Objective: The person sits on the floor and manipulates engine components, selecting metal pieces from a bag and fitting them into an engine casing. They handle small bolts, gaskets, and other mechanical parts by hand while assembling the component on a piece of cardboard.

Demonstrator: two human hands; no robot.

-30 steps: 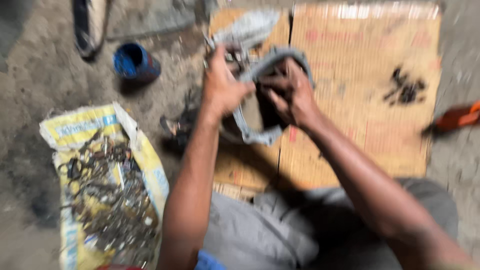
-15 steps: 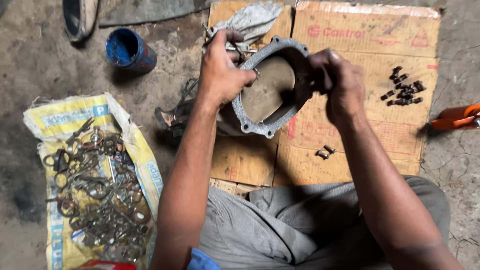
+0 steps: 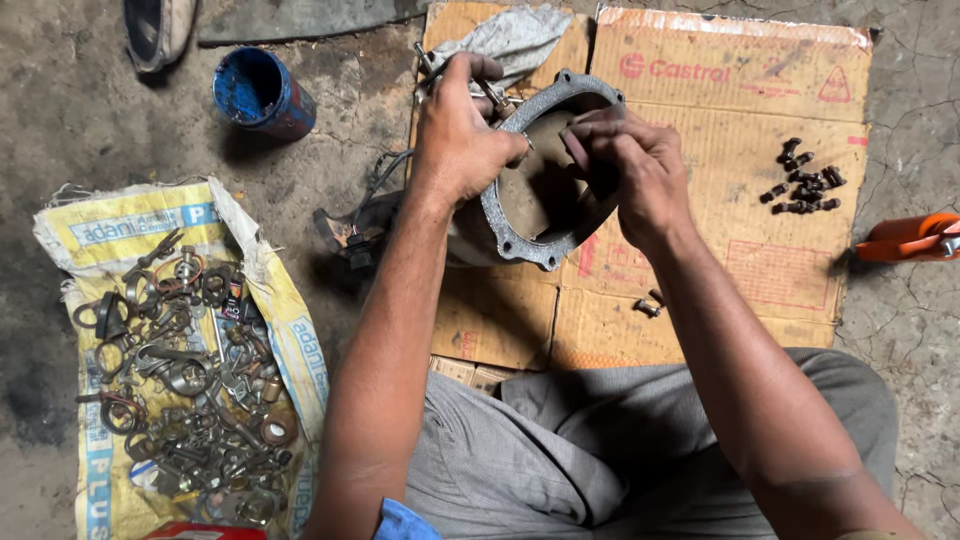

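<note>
Grey metal housing, blue paint can, brown cardboard with red print, yellow-white sack, orange tool.

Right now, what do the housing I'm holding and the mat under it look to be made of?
Housing: likely cast metal, dull grey, with bolt-holed flange lugs. Mat: corrugated cardboard, brown, creased, with flattened box flaps showing.
</note>
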